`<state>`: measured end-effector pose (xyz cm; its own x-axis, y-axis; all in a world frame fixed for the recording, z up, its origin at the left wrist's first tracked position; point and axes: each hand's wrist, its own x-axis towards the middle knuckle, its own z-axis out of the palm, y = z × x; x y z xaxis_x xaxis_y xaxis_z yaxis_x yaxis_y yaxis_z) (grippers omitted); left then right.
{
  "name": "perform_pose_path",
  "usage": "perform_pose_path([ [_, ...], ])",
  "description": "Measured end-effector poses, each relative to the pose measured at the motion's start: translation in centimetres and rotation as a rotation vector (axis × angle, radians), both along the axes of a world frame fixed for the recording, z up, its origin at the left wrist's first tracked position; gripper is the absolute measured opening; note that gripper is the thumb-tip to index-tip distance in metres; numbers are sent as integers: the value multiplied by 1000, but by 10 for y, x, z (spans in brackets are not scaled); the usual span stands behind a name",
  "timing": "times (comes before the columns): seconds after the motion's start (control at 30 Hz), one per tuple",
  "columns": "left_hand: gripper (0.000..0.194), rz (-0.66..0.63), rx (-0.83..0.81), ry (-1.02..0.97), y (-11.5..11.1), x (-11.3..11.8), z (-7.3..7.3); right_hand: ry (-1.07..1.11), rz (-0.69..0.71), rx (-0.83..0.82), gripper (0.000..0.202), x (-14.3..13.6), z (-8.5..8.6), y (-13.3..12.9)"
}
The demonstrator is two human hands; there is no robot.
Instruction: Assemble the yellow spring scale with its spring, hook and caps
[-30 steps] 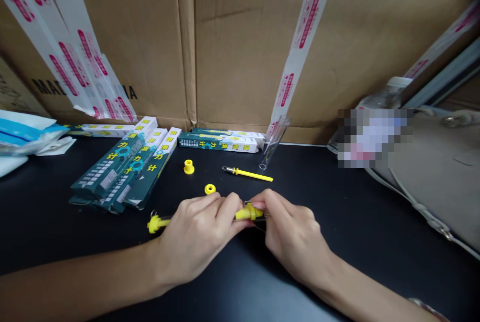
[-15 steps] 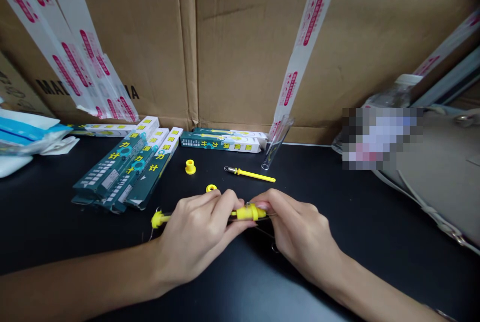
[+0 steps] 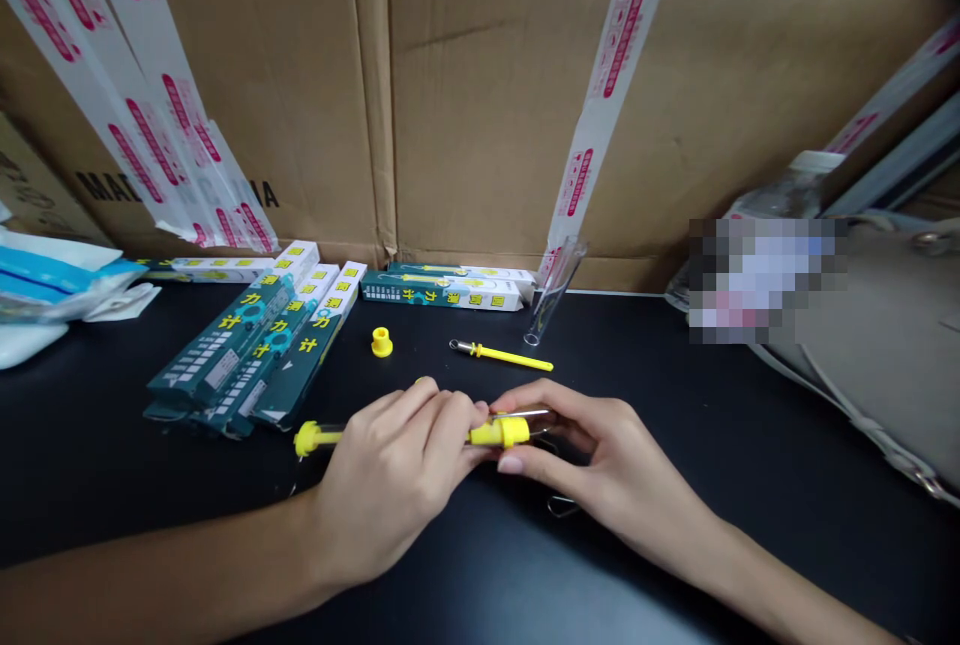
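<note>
My left hand (image 3: 401, 460) is closed around a tubular spring scale (image 3: 330, 436), held roughly level. Its yellow end knob (image 3: 306, 439) sticks out on the left, and a yellow cap (image 3: 513, 432) shows past my thumb on the right. Around that cap my right hand (image 3: 592, 445) has its thumb and forefinger apart, one below and one above. A thin metal strip lies along the forefinger, and bent wire shows near the curled fingers. Beyond the hands lie a yellow flanged plug (image 3: 381, 342) and a yellow rod with a spring (image 3: 514, 358).
A clear tube (image 3: 553, 295) leans against a large cardboard box (image 3: 480, 105). Green spring scale boxes (image 3: 247, 340) lie at the left, with more at the back (image 3: 442, 290). A plastic bottle (image 3: 787, 190) and a grey bag (image 3: 885, 345) stand at the right.
My right thumb and forefinger have spread away from the yellow cap they were pinching. The spring scale's left end has shifted slightly left. My left hand now mostly covers a small yellow ring.
</note>
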<state>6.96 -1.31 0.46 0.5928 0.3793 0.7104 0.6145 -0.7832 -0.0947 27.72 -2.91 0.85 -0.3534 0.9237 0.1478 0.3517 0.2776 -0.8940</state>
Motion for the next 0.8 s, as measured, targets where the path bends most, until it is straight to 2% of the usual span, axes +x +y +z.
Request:
perform_pose_path([
  [0.1, 24, -6, 5, 8, 0, -1, 0, 58, -20, -34, 19, -1, -2, -2],
  [0.23, 22, -36, -1, 8, -1, -3, 0, 102, -48, 6, 15, -3, -6, -4],
  [0.43, 21, -53, 8, 37, -2, -2, 0, -2, -99, 250, 8, -7, -10, -7],
  [0.6, 21, -61, -22, 57, -2, -4, 0, 1, -121, 409, 12, -11, -14, -11],
  [0.8, 15, 18, -68, -7, -2, -3, 2, 75, -111, 553, 19, -19, -9, -16],
])
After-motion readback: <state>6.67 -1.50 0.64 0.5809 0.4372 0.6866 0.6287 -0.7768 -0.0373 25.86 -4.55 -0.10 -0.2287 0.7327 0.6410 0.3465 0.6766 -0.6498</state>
